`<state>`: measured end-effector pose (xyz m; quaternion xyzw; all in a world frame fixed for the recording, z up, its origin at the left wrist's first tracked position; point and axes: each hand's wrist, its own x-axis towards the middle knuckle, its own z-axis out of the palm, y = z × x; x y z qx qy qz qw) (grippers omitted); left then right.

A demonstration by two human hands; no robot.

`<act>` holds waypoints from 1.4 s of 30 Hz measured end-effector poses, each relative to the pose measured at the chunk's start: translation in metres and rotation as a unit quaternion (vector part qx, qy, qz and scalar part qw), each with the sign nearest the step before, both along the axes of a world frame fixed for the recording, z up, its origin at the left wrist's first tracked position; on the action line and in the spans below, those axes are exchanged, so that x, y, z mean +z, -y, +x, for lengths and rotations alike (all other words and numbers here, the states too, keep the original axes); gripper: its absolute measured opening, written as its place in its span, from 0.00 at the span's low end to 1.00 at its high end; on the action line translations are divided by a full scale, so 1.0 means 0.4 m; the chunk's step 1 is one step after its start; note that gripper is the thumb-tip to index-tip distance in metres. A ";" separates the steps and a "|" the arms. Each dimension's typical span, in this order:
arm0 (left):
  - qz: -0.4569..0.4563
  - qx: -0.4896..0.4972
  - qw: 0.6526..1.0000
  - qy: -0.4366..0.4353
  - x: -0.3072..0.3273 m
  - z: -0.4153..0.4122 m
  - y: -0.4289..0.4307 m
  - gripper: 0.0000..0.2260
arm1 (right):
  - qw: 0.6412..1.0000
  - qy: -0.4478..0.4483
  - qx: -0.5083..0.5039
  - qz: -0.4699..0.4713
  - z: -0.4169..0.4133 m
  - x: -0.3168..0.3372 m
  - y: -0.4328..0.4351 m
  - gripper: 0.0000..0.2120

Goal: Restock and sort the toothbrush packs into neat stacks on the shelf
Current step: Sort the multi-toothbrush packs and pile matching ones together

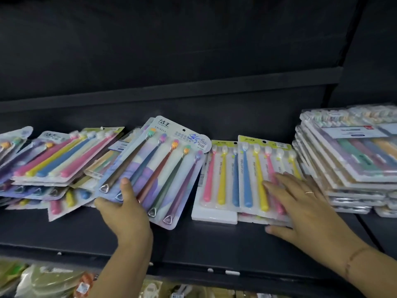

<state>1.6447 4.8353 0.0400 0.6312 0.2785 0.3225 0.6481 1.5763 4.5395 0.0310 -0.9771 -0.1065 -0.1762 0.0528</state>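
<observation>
Mid-frame, my left hand point(126, 209) pinches a probably light, slick purple pack point(163, 166) by its lower edge; my right hand point(300, 203) lies flat on neighbouring packs point(249, 175).

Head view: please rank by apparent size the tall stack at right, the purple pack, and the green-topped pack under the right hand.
1. Tall stack, cut by the frame edge.
2. Purple pack, lifted nearer the camera, so unsure.
3. Green-topped pack, partly covered by right hand.
</observation>
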 end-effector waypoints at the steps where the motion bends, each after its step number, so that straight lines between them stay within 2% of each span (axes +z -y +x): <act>1: 0.000 -0.004 1.000 -0.001 0.002 0.000 -0.005 0.12 | 0.999 0.026 0.014 0.027 -0.013 0.012 -0.036 0.41; 3: 0.001 -0.014 1.000 -0.004 0.002 -0.010 -0.014 0.15 | 0.995 0.050 0.065 0.061 -0.043 0.027 -0.140 0.30; 4: 0.003 -0.022 1.000 0.001 -0.001 -0.017 -0.020 0.16 | 0.994 0.040 0.084 0.049 -0.051 0.021 -0.195 0.29; 8: 0.008 -0.067 0.998 0.009 -0.015 -0.050 -0.051 0.16 | 0.995 -0.051 0.078 -0.026 -0.049 -0.040 -0.336 0.33; 12: -0.046 -0.136 0.990 0.016 -0.025 -0.064 -0.075 0.13 | 0.994 -0.098 0.036 -0.043 -0.060 -0.055 -0.362 0.32; 15: -0.050 -0.142 0.988 0.029 -0.027 -0.081 -0.080 0.13 | 0.988 -0.139 0.047 -0.039 -0.104 -0.025 -0.366 0.35; 18: -0.022 -0.117 0.993 0.021 -0.012 -0.104 -0.069 0.16 | 0.975 -0.199 0.095 0.037 -0.139 -0.008 -0.357 0.41; 20: 0.063 -0.072 0.994 0.055 -0.002 -0.128 -0.069 0.20 | 0.979 -0.156 0.075 0.107 -0.156 -0.018 -0.352 0.37; 21: 0.151 -0.052 0.983 0.092 0.001 -0.143 -0.067 0.21 | 0.983 -0.106 0.034 0.146 -0.159 -0.023 -0.350 0.33; 23: 0.301 -0.056 0.939 0.157 -0.004 -0.181 -0.050 0.18 | 0.978 -0.024 -0.067 0.196 -0.150 -0.037 -0.339 0.25; 25: 0.381 -0.112 0.899 0.186 -0.015 -0.217 -0.006 0.14 | 0.970 -0.027 -0.106 0.217 -0.141 -0.046 -0.337 0.22; 27: 0.424 -0.226 0.863 0.158 -0.027 -0.233 0.045 0.14 | 0.968 -0.054 -0.104 0.221 -0.140 -0.055 -0.338 0.24; 29: 0.405 -0.346 0.845 0.040 -0.038 -0.221 0.092 0.19 | 0.961 -0.066 -0.091 0.254 -0.140 -0.053 -0.338 0.26; 31: 0.387 -0.390 0.834 -0.053 -0.041 -0.200 0.130 0.23 | 0.946 -0.083 -0.072 0.305 -0.140 -0.045 -0.343 0.29; 33: 0.312 -0.392 0.860 -0.099 -0.012 -0.186 0.159 0.21 | 0.932 -0.092 -0.053 0.347 -0.139 -0.038 -0.346 0.32; 35: 0.180 -0.388 0.893 -0.136 0.022 -0.167 0.170 0.15 | 0.911 -0.094 -0.050 0.399 -0.144 -0.030 -0.343 0.34; 37: 0.063 -0.377 0.910 -0.161 0.046 -0.146 0.159 0.13 | 0.895 -0.092 -0.044 0.434 -0.153 -0.025 -0.338 0.34; 40: -0.078 -0.353 0.913 -0.189 0.073 -0.110 0.126 0.10 | 0.881 -0.079 -0.035 0.464 -0.159 -0.037 -0.326 0.33; 42: -0.115 -0.357 0.903 -0.211 0.092 -0.108 0.109 0.07 | 0.866 -0.082 -0.034 0.493 -0.162 -0.042 -0.313 0.33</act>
